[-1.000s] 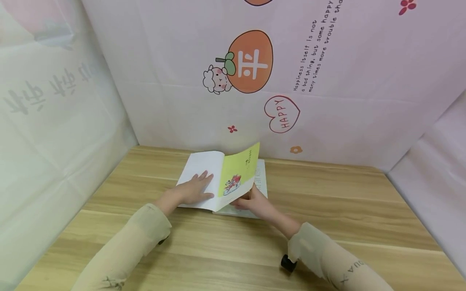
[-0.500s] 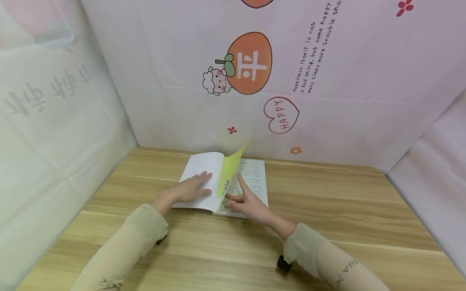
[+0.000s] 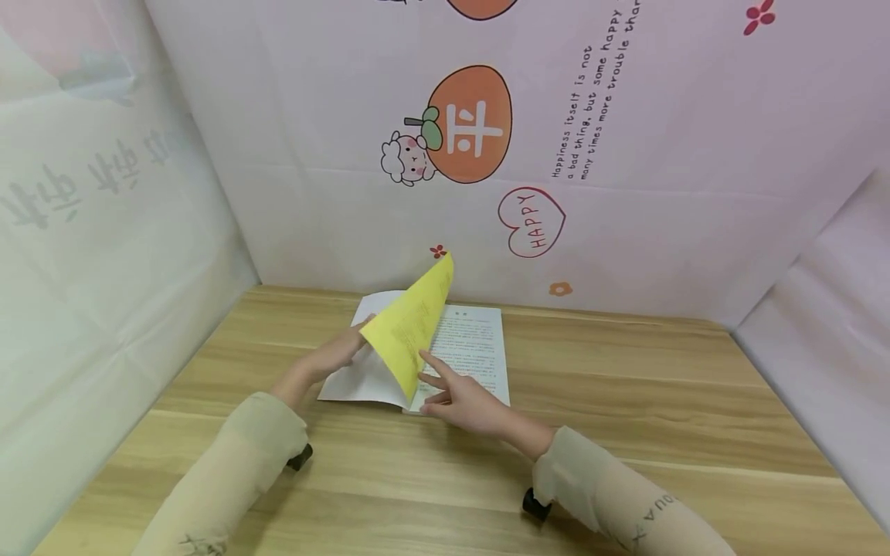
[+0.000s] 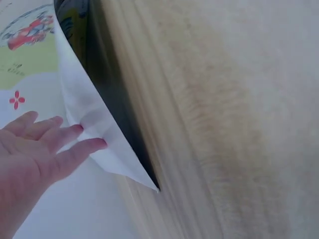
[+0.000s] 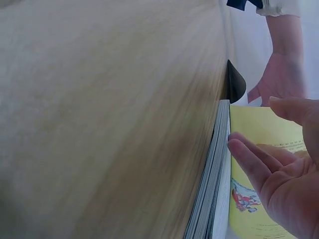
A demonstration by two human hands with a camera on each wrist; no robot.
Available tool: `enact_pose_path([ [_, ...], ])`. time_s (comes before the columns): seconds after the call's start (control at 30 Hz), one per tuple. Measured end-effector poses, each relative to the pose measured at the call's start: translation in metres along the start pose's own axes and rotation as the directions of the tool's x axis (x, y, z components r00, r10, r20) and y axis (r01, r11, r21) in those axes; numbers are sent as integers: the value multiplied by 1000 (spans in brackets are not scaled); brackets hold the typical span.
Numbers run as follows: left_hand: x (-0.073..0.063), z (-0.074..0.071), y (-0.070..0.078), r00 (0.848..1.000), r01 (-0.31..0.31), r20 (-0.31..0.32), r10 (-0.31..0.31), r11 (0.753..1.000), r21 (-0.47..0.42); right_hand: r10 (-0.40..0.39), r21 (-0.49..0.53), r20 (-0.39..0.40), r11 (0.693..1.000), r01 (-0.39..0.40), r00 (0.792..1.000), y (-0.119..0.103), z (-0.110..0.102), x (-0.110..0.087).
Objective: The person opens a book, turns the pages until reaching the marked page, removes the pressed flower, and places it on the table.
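Observation:
A paperback book (image 3: 473, 347) lies open on the wooden table, with printed text on its right-hand page. Its yellow leaf (image 3: 406, 324) stands up from the spine and leans leftward over the white left side (image 3: 361, 378). My left hand (image 3: 332, 359) is over that white side, its fingertips partly hidden behind the yellow leaf. In the left wrist view, the fingers (image 4: 65, 154) of this hand are extended beside the curved white sheet. My right hand (image 3: 466, 398) is over the right-hand page with loosely bent fingers, by the leaf's lower edge; whether they touch it I cannot tell.
The wooden table (image 3: 626, 401) extends around the book. Behind it rises a white wall sheet (image 3: 660, 255) printed with an orange fruit, a heart and lettering. More white sheeting (image 3: 104, 270) hangs at the left. A black band piece (image 3: 535, 506) shows under the right sleeve.
The yellow leaf has swung from the right over toward the left, uncovering the printed page. My right hand has moved a little left, and my left hand has drawn back slightly leftward.

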State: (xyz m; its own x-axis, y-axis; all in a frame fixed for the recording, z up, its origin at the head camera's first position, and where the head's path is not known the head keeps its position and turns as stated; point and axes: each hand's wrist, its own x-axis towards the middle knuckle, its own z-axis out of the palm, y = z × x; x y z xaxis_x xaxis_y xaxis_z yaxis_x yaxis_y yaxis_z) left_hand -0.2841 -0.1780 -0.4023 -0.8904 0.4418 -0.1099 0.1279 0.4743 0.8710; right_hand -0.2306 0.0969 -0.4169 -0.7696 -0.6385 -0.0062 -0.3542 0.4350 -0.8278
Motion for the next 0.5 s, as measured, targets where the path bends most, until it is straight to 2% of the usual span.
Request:
enact_pose_path([
  [0.1,-4,-5,-1,999,50,17,-49,992,-118,2,-46,2,999,-2,1000,-2,2,1],
  [0.3,-6,-11,-6,998,20,55,-7,971,-239,-22,-138,11,990,23,1000,-5,4,3],
  [0.5,-5,-16,-8,999,25,51,-11,961,-276,-3,-207,32,978,10,999,-6,5,5],
])
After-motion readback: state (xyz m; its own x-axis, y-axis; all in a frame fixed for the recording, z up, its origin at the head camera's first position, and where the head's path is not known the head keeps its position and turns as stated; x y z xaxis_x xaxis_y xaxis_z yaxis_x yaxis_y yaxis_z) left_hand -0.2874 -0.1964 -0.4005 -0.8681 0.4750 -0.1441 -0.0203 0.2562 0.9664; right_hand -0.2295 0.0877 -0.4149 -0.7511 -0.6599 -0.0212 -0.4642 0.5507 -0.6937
